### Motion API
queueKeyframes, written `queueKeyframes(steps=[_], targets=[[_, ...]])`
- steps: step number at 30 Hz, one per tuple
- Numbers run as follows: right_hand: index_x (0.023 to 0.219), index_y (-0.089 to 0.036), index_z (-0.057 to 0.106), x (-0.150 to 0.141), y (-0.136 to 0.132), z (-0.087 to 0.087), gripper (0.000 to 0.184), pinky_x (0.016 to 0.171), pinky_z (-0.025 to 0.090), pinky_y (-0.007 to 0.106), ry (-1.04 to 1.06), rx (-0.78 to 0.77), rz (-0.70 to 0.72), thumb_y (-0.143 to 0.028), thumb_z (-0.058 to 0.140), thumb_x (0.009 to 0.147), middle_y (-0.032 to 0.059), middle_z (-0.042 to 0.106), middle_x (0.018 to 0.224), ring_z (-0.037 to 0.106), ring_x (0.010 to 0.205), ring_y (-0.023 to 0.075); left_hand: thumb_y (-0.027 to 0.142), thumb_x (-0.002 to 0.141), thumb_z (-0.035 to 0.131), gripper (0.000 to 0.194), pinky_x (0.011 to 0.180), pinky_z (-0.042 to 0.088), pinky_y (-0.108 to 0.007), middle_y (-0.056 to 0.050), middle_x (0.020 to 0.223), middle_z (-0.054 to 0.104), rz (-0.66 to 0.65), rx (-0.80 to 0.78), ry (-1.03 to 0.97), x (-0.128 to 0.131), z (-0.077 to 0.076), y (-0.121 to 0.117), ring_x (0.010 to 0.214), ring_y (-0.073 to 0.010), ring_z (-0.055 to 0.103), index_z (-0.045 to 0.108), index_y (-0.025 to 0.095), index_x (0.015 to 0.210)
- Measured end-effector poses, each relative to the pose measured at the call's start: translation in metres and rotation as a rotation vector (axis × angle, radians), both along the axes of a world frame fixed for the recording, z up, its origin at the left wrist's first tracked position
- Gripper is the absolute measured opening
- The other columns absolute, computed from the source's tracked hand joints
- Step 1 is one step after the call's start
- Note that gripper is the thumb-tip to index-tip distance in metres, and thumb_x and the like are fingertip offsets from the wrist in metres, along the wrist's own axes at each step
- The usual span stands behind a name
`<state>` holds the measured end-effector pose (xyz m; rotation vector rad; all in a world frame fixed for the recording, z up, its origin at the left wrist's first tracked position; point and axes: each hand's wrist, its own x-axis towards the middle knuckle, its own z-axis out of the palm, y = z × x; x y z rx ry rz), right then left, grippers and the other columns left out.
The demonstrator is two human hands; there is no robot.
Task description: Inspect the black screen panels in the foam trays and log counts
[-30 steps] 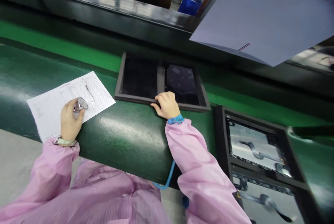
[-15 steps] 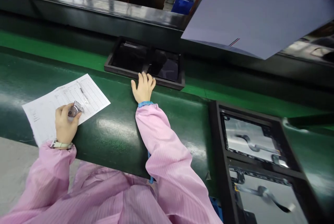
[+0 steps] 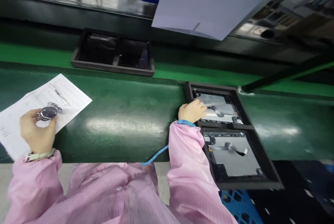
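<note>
In my left hand (image 3: 39, 130) is a small round dark disc (image 3: 49, 112) with a clear, shiny part behind it, pinched between thumb and fingers above a printed paper sheet (image 3: 75, 95). Its exact kind I cannot make out. My right hand (image 3: 193, 110) is closed over the left wall of a black two-compartment tray (image 3: 261, 151), its fingers bent inward over the rim. Each compartment holds a flat silver-backed panel, one farther (image 3: 221, 102) and one nearer (image 3: 237, 164), with a ribbon cable across it. A blue band with a coiled cord (image 3: 156, 154) circles my right wrist.
A second black tray (image 3: 112, 68) with two dark glossy panels lies beyond the green work surface (image 3: 125, 112). A pen (image 3: 61, 97) rests on the paper. A large white sheet (image 3: 198, 4) hangs ahead. Below the near tray is a blue plastic crate (image 3: 240, 206).
My right hand has left the far tray's front edge and moved right to the near tray. My left hand still holds the disc. The view has shifted to the right.
</note>
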<state>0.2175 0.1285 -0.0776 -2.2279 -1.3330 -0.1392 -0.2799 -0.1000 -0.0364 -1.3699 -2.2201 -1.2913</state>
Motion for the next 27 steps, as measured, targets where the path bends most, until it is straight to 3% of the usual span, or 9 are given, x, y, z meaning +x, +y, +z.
queueKeyframes(steps=[4, 8, 13, 16, 21, 27], targets=[[0.107, -0.009, 0.063, -0.002, -0.018, -0.006, 0.032, 0.087, 0.043, 0.046, -0.040, 0.004, 0.100, -0.023, 0.049, 0.083, 0.0225, 0.064, 0.104, 0.055, 0.099, 0.0319, 0.049, 0.083, 0.071, 0.049, 0.104, 0.055, -0.068, -0.007, 0.124, 0.066, -0.003, -0.050, 0.144, -0.006, 0.016, 0.005, 0.126, -0.0393, 0.062, 0.065, 0.028, 0.127], [0.091, -0.016, 0.066, -0.027, -0.075, -0.007, 0.023, 0.071, 0.042, 0.036, -0.113, 0.082, 0.281, -0.038, 0.057, 0.090, 0.0121, 0.069, 0.086, 0.060, 0.082, 0.0260, 0.060, 0.082, 0.069, 0.054, 0.107, 0.053, -0.066, -0.011, 0.112, 0.068, -0.071, -0.155, 0.200, -0.014, 0.022, 0.015, 0.120, -0.0388, 0.063, 0.070, 0.024, 0.123], [0.081, -0.020, 0.060, -0.062, -0.174, 0.006, 0.021, 0.065, 0.043, 0.031, -0.186, 0.249, 0.712, -0.036, 0.071, 0.090, 0.0028, 0.068, 0.072, 0.061, 0.069, 0.0176, 0.061, 0.086, 0.066, 0.069, 0.104, 0.057, -0.054, -0.015, 0.119, 0.067, -0.199, -0.259, 0.122, -0.018, 0.012, 0.023, 0.112, -0.0305, 0.066, 0.059, 0.010, 0.133], [0.081, -0.022, 0.056, -0.071, -0.215, 0.017, 0.020, 0.063, 0.044, 0.030, -0.161, 0.313, 1.001, -0.029, 0.073, 0.089, 0.0001, 0.066, 0.069, 0.060, 0.065, 0.0160, 0.059, 0.085, 0.071, 0.062, 0.102, 0.059, -0.046, -0.014, 0.114, 0.070, -0.215, -0.266, 0.093, -0.017, 0.001, 0.023, 0.108, -0.0264, 0.070, 0.062, 0.011, 0.123], [0.083, -0.021, 0.056, -0.080, -0.237, 0.023, 0.015, 0.059, 0.040, 0.031, -0.092, 0.350, 1.306, -0.023, 0.069, 0.090, 0.0009, 0.068, 0.068, 0.058, 0.061, 0.0151, 0.044, 0.090, 0.071, 0.044, 0.113, 0.054, -0.041, -0.012, 0.125, 0.071, -0.229, -0.253, 0.135, -0.008, -0.013, 0.019, 0.121, -0.0244, 0.068, 0.064, 0.017, 0.125], [0.085, -0.019, 0.060, -0.108, -0.232, 0.022, 0.012, 0.061, 0.037, 0.032, -0.060, 0.339, 1.444, -0.024, 0.070, 0.089, 0.0015, 0.069, 0.069, 0.058, 0.064, 0.0152, 0.042, 0.094, 0.067, 0.045, 0.113, 0.055, -0.040, -0.012, 0.127, 0.070, -0.234, -0.256, 0.148, 0.000, -0.014, 0.017, 0.123, -0.0245, 0.067, 0.064, 0.017, 0.131]])
